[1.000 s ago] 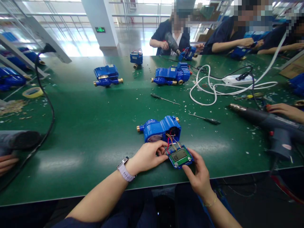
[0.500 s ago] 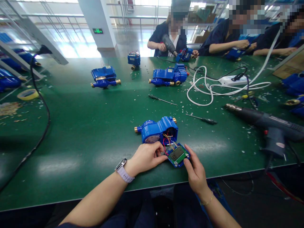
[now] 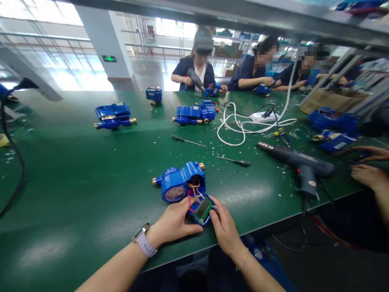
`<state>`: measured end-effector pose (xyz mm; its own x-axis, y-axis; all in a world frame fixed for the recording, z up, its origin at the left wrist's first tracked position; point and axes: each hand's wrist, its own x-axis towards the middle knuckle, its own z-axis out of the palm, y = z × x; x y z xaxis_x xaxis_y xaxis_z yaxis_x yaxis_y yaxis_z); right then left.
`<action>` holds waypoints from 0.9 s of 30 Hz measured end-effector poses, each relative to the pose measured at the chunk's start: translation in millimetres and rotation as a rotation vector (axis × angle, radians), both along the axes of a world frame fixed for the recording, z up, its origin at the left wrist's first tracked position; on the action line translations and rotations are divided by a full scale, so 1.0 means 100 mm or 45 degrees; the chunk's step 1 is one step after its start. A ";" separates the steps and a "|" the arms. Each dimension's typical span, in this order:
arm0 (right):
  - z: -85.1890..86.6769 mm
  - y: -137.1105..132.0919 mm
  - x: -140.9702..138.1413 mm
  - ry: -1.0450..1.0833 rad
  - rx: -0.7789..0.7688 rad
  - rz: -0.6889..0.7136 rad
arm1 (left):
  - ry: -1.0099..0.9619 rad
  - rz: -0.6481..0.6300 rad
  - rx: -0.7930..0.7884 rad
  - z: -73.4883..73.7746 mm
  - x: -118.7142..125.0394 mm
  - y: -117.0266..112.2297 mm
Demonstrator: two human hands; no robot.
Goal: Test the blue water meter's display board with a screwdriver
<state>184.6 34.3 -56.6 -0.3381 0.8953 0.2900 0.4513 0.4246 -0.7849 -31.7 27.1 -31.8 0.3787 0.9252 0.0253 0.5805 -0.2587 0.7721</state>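
Note:
A blue water meter [image 3: 179, 184] with brass ends lies on the green table in front of me, its housing open on the right side. Red, yellow and white wires run from the opening to a blue cover with a green circuit board and a grey display [image 3: 202, 207]. My right hand [image 3: 224, 225] grips the cover by its right edge, thumb on the near side. Around the left edge, next to the wires, is my left hand [image 3: 173, 223]; its fingertips are partly hidden behind the cover and its thumb stretches out below.
Two screwdrivers [image 3: 190, 141] [image 3: 234, 161] lie beyond the meter. A heat gun [image 3: 299, 162] rests at the right, near a co-worker's hands [image 3: 370, 170]. Farther back are more meters [image 3: 112, 115] [image 3: 194, 112] and a white power strip [image 3: 264, 117] with looped cable. Other people work across the table.
The view has shifted right and up, so everything sits farther left and lower. My left hand has gone from pinching beside the wires to spreading its thumb below the cover. A co-worker's hands appear at right.

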 end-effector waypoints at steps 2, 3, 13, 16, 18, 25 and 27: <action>0.00 -0.02 -0.02 -0.020 0.027 0.012 | -0.044 0.031 -0.032 -0.06 0.01 0.01; 0.00 -0.02 -0.03 -0.023 0.040 0.014 | -0.065 0.055 -0.065 -0.09 0.01 0.02; 0.13 0.81 1.34 0.208 0.235 -0.842 | -0.079 0.162 -0.169 -0.11 -0.15 0.27; 0.29 1.17 2.13 0.191 0.144 -1.276 | -0.096 0.194 -0.168 -0.12 -0.20 0.38; 0.40 1.35 2.53 0.163 -0.013 -1.416 | -0.105 0.209 -0.165 -0.12 -0.23 0.43; 0.53 1.80 2.93 0.310 -0.735 -1.370 | -0.090 0.207 -0.140 -0.16 -0.31 0.38; 0.56 1.87 2.88 0.384 -0.887 -1.305 | -0.073 0.178 -0.132 -0.17 -0.34 0.35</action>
